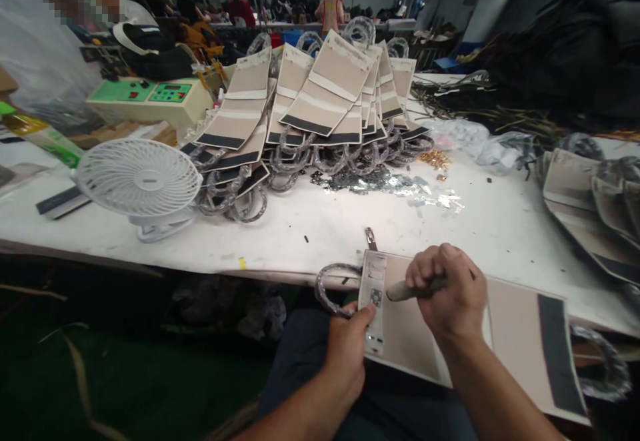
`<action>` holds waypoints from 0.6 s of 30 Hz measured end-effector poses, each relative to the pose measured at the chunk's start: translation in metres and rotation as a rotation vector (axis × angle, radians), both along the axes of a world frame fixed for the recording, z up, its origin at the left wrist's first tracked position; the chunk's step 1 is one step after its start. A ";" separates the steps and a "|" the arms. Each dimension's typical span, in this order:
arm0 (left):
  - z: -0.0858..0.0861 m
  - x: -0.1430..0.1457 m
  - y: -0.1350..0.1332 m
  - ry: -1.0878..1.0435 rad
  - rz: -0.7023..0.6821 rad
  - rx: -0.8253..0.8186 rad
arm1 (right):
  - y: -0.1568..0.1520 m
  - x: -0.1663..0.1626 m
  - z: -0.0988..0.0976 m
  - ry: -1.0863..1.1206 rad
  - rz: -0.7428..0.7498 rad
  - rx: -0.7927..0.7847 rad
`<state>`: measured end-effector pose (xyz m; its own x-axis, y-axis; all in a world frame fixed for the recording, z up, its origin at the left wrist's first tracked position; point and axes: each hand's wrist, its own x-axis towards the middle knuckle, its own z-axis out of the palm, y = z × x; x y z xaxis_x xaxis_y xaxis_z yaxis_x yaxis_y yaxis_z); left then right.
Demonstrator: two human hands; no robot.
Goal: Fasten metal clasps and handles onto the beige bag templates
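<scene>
The beige panel [515, 324] lies left to right along the table's [280, 241] near edge, its left end pinched by my left hand [350, 337], nearer the small metal plate [376, 298] than my right hand [453, 291], which grips a stubby tool [403, 290] pointing toward it.

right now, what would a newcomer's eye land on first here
Probably the heap of beige panels on the far side of the white table, with the fan to its left. Next, at the near edge, the left hand grips one end of a single panel while the right hand holds a tool over it.
</scene>
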<state>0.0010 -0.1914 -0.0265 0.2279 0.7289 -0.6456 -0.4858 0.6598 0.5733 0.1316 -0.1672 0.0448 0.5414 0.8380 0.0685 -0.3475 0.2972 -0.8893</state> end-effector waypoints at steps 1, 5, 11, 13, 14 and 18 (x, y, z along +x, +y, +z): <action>0.002 0.002 0.001 -0.003 0.012 0.001 | 0.004 -0.002 -0.004 0.030 -0.031 0.008; 0.005 0.010 0.007 0.010 0.059 0.006 | 0.009 -0.008 -0.014 0.065 -0.115 0.044; -0.003 0.010 0.007 0.023 0.039 0.004 | 0.009 -0.007 -0.013 -0.021 -0.122 0.124; -0.003 0.010 0.007 0.010 0.038 0.006 | 0.012 -0.005 -0.014 -0.030 -0.120 0.133; -0.003 0.010 0.007 0.004 0.042 0.002 | 0.014 -0.005 -0.015 -0.027 -0.116 0.131; 0.001 0.010 0.009 -0.007 0.052 -0.031 | 0.015 -0.008 -0.021 -0.082 -0.065 0.134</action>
